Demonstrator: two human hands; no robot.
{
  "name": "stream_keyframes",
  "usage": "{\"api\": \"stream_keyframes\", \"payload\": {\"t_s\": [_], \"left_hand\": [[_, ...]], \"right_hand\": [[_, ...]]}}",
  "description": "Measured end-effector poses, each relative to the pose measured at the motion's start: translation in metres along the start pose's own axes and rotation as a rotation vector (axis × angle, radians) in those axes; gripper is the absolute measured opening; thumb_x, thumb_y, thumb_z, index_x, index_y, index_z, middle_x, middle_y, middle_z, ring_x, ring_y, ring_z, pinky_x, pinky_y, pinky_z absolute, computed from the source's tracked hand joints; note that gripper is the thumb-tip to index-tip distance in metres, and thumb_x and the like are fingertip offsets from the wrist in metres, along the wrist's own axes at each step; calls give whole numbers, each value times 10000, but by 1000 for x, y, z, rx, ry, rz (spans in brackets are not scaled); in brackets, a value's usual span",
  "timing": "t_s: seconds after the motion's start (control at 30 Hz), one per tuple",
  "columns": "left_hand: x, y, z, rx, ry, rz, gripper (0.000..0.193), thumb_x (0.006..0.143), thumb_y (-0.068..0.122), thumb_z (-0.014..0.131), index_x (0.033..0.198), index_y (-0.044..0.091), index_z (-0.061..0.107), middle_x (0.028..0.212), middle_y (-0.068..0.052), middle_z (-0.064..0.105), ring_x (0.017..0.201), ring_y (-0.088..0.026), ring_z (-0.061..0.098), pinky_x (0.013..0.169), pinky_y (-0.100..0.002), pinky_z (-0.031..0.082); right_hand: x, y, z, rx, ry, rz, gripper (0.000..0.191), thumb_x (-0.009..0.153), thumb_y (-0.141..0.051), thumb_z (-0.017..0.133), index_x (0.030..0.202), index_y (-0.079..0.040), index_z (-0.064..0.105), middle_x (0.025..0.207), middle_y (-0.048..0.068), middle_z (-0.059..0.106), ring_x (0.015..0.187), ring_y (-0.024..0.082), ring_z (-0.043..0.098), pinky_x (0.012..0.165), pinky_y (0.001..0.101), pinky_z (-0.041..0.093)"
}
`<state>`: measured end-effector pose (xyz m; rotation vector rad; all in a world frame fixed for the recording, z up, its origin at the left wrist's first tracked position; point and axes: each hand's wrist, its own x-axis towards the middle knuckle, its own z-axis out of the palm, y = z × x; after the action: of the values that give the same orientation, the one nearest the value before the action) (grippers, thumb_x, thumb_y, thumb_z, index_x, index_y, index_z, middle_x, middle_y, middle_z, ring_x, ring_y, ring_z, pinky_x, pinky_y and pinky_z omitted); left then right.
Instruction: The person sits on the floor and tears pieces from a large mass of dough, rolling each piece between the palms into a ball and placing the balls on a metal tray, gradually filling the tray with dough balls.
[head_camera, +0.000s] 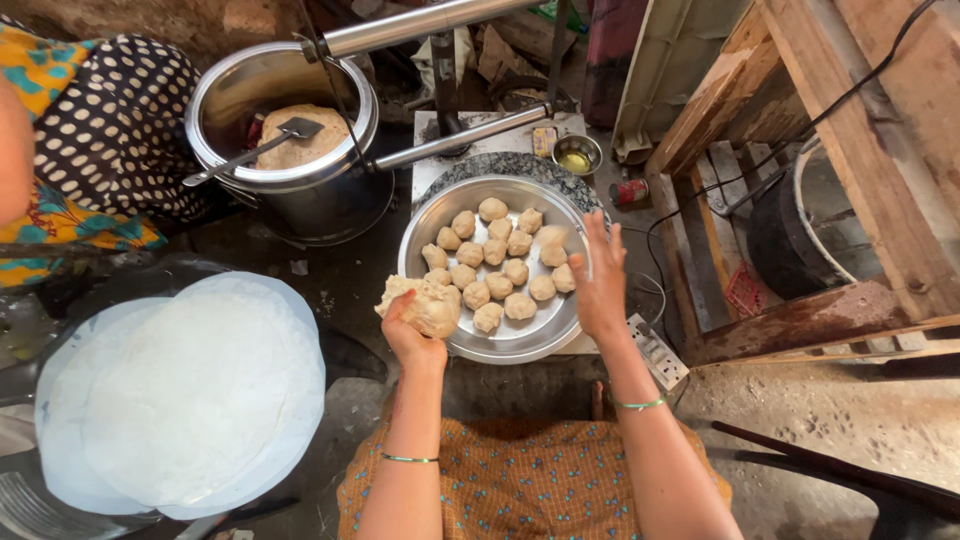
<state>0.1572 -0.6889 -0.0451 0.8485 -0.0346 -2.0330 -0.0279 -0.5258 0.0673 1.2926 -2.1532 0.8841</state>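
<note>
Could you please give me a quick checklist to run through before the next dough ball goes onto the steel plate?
1. Dough supply: the left hand grips a large dough lump at the plate's near-left edge: ok.
2. Placing hand free: the right hand is open, fingers spread over the plate's right rim, holding nothing: ok.
3. Room on the steel plate: bare metal shows along the near side, below the dough balls: ok.
4. Plate seated firmly on its support: underside hidden: cannot tell.
5. Surroundings: a power strip and cable lie right beside the plate: not ok.
6. Small oil bowl stands behind the plate, upright: ok.
</note>
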Motion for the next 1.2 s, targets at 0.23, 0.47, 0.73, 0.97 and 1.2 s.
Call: {"api": "stream_keyframes", "payload": {"t_s": [0.23, 0.47, 0.73, 0.97, 1.2], "left_hand": [[-7, -5, 1, -40, -289, -19, 447, 892, 241, 661, 1252, -23, 639, 1230, -129, 709, 1160, -289, 653, 1034, -417, 498], [-43, -36, 15, 135, -582, -200, 733, 1007, 488, 555, 1483, -65, 480, 1447, -144, 600, 1287, -272, 599, 1130, -423, 431], [-64, -24, 36, 1130, -523, 692, 760, 936, 405, 732, 1475, -69, 481, 1414, -150, 605, 1301, -237, 544, 1120, -382, 384], [-61, -61, 19, 829, -550, 817, 340, 1020, 302, 713, 973, -31, 663, 1108, -155, 694, 1108, -240, 646, 1000, -349, 486], [-11, -30, -1, 174, -169, 224, 659, 1071, 646, 532, 685, 121, 432, 644, -49, 499, 564, -201, 575, 622, -414, 551]], "right_hand": [[-44, 17, 45, 556, -186, 807, 651, 1048, -582, 361, 1213, -93, 759, 1195, 125, 751, 1094, 292, 670, 1002, 402, 513], [-79, -45, 95, 1689, -526, 1499, 735, 995, -675, 280, 1415, -117, 511, 1386, 115, 617, 1218, 298, 631, 1081, 567, 429], [-77, -42, 86, 1580, -177, 1280, 472, 1068, -378, 460, 1339, -5, 561, 1295, 151, 663, 1144, 251, 683, 977, 421, 554], [-83, -54, 82, 1466, -217, 1147, 319, 1093, -302, 467, 1222, -32, 579, 1107, 93, 669, 957, 160, 672, 832, 337, 565], [-107, -83, 79, 911, -311, 739, 184, 1066, -235, 581, 1156, -77, 614, 887, 50, 604, 805, 94, 504, 723, 259, 479]]}}
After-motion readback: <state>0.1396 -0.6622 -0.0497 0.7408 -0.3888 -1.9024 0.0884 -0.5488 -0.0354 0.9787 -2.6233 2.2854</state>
